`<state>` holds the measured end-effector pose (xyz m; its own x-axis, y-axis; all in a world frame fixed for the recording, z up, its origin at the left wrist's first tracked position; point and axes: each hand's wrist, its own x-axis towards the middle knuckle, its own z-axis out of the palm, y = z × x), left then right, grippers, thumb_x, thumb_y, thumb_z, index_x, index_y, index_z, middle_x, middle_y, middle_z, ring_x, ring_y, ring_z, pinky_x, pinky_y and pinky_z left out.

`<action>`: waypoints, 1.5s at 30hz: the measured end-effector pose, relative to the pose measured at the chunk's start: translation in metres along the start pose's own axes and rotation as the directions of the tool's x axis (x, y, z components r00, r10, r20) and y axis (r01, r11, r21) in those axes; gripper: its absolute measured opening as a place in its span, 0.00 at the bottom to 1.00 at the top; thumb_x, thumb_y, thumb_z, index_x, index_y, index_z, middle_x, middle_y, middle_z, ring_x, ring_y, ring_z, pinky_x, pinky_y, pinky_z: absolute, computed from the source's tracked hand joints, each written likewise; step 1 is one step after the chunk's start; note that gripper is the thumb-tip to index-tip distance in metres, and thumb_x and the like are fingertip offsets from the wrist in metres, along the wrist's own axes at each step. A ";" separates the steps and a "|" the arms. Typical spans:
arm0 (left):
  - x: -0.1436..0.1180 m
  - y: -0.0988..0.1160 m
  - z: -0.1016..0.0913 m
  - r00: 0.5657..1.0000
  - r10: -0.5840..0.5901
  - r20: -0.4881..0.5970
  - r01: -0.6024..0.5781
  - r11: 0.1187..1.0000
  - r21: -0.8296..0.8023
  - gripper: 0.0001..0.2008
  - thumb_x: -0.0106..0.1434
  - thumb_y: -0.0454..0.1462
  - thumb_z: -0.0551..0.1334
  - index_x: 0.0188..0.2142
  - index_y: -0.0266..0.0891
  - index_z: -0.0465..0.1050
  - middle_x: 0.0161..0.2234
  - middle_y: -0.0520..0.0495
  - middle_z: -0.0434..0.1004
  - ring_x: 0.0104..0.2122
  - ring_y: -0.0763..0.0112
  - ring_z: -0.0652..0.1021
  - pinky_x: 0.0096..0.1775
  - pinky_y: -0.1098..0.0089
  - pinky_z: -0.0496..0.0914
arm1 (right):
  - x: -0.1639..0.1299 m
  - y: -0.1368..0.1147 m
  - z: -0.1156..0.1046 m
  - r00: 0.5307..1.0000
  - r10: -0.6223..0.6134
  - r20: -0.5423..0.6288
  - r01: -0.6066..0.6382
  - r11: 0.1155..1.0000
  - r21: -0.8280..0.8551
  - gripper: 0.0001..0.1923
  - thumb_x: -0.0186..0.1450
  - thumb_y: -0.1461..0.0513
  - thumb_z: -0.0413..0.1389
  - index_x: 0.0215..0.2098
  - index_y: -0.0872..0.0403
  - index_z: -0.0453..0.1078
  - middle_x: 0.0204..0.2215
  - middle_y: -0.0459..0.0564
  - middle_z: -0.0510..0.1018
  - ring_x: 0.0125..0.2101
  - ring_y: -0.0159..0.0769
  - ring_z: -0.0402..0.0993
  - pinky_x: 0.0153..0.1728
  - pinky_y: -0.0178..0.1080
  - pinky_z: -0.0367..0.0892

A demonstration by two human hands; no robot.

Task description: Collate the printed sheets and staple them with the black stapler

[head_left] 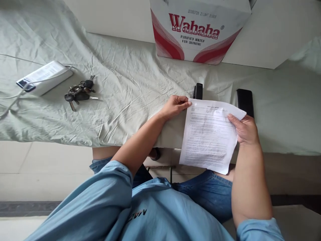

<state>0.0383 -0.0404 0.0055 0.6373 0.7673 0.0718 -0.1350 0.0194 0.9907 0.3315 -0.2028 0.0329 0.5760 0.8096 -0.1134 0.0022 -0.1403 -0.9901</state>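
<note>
White printed paper (209, 134) pinched between left hand (174, 106) and right hand (244, 129).

Printed paper sheet (209, 135) matt, smooth; table cloth (120, 87) creased, matt; keys (79, 92) metal; phone (245, 101) glossy black.

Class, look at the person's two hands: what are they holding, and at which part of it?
A printed paper sheet: the left hand pinches its top left corner, the right hand grips its upper right edge.
</note>
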 end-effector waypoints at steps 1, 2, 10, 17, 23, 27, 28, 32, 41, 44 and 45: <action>0.001 -0.001 -0.001 1.000 -0.002 -0.007 0.002 1.000 0.013 0.35 0.60 0.66 0.81 0.27 0.41 0.71 0.23 0.57 0.59 0.26 0.77 0.60 0.30 0.67 0.51 | 0.001 0.001 0.000 1.000 0.002 -0.002 -0.002 1.000 0.000 0.35 0.44 0.43 0.87 0.41 0.51 0.86 0.39 0.50 0.93 0.42 0.50 0.92 0.50 0.55 0.88; 0.002 -0.003 -0.001 1.000 -0.002 -0.028 0.002 1.000 0.017 0.36 0.59 0.66 0.81 0.27 0.41 0.70 0.24 0.57 0.58 0.26 0.77 0.60 0.31 0.66 0.50 | 0.001 0.001 0.001 1.000 0.006 -0.002 -0.006 1.000 0.002 0.34 0.44 0.44 0.87 0.42 0.52 0.86 0.40 0.50 0.93 0.43 0.51 0.92 0.51 0.55 0.88; 0.007 -0.005 0.004 0.983 0.026 -0.180 -0.050 0.991 -0.127 0.41 0.55 0.70 0.81 0.29 0.42 0.64 0.27 0.56 0.63 0.30 0.76 0.64 0.34 0.68 0.58 | 0.011 0.005 0.009 0.997 -0.044 -0.066 0.046 0.999 0.019 0.38 0.39 0.44 0.88 0.41 0.50 0.84 0.40 0.48 0.92 0.45 0.50 0.91 0.54 0.57 0.88; -0.002 0.000 0.005 1.000 0.000 0.031 0.009 0.957 -0.290 0.33 0.68 0.69 0.73 0.39 0.40 0.79 0.36 0.47 0.84 0.43 0.63 0.85 0.47 0.64 0.76 | 0.008 -0.002 0.013 0.964 -0.126 -0.235 0.133 0.991 0.014 0.31 0.43 0.48 0.85 0.40 0.52 0.88 0.42 0.52 0.93 0.46 0.49 0.90 0.60 0.57 0.85; 0.000 -0.004 0.003 1.000 -0.018 0.020 0.022 0.975 -0.221 0.34 0.72 0.68 0.71 0.33 0.39 0.76 0.30 0.48 0.81 0.34 0.68 0.83 0.39 0.67 0.74 | 0.007 -0.005 0.016 0.934 -0.224 -0.277 0.221 0.974 -0.043 0.23 0.51 0.50 0.80 0.39 0.54 0.88 0.41 0.55 0.92 0.47 0.51 0.89 0.58 0.53 0.84; 0.005 -0.002 0.004 0.998 -0.057 -0.018 0.052 0.979 -0.196 0.33 0.78 0.66 0.65 0.33 0.40 0.72 0.25 0.53 0.73 0.21 0.77 0.72 0.27 0.69 0.63 | 0.013 -0.004 0.006 0.898 -0.330 -0.291 0.267 0.935 -0.235 0.22 0.56 0.47 0.76 0.40 0.53 0.86 0.37 0.51 0.90 0.46 0.52 0.88 0.57 0.54 0.83; 0.005 -0.001 0.005 0.998 -0.067 -0.009 0.064 0.980 -0.189 0.33 0.79 0.66 0.64 0.34 0.40 0.73 0.25 0.53 0.74 0.20 0.78 0.71 0.26 0.69 0.62 | 0.014 -0.004 0.004 0.889 -0.352 -0.294 0.278 0.923 -0.267 0.21 0.56 0.47 0.75 0.39 0.53 0.85 0.36 0.50 0.89 0.45 0.51 0.88 0.56 0.54 0.83; 0.004 -0.001 0.005 0.998 -0.027 0.061 0.035 0.990 -0.140 0.36 0.77 0.69 0.63 0.33 0.41 0.72 0.25 0.53 0.72 0.20 0.78 0.71 0.27 0.69 0.63 | 0.015 -0.007 0.000 0.867 -0.394 -0.304 0.329 0.912 -0.245 0.21 0.56 0.47 0.75 0.40 0.52 0.85 0.36 0.49 0.89 0.43 0.49 0.88 0.56 0.55 0.84; 0.003 -0.002 0.002 0.999 0.019 0.039 -0.017 0.999 -0.041 0.38 0.72 0.73 0.64 0.28 0.45 0.63 0.20 0.55 0.63 0.19 0.76 0.65 0.25 0.66 0.56 | 0.017 -0.007 0.004 0.857 -0.414 -0.305 0.336 0.900 -0.277 0.20 0.56 0.50 0.76 0.40 0.53 0.84 0.35 0.47 0.88 0.39 0.43 0.84 0.53 0.51 0.83; 0.005 -0.003 0.001 0.999 0.034 0.032 -0.034 0.999 -0.020 0.38 0.71 0.73 0.66 0.28 0.45 0.62 0.19 0.55 0.63 0.19 0.76 0.64 0.25 0.66 0.55 | 0.020 -0.009 0.001 0.833 -0.433 -0.344 0.328 0.887 -0.324 0.16 0.55 0.51 0.73 0.34 0.52 0.80 0.29 0.43 0.81 0.35 0.41 0.81 0.48 0.49 0.83; 0.005 -0.004 0.001 0.999 0.034 0.021 -0.034 0.999 -0.021 0.38 0.72 0.72 0.66 0.28 0.45 0.62 0.20 0.55 0.63 0.19 0.77 0.64 0.25 0.66 0.55 | 0.020 -0.010 -0.001 0.828 -0.436 -0.353 0.327 0.887 -0.326 0.15 0.54 0.51 0.72 0.32 0.51 0.79 0.28 0.42 0.79 0.34 0.41 0.80 0.47 0.48 0.83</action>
<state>0.0432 -0.0374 0.0018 0.6482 0.7537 0.1079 -0.1719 0.0068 0.9851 0.3437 -0.1852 0.0405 0.7647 0.5299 0.3665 0.4571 -0.0453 -0.8883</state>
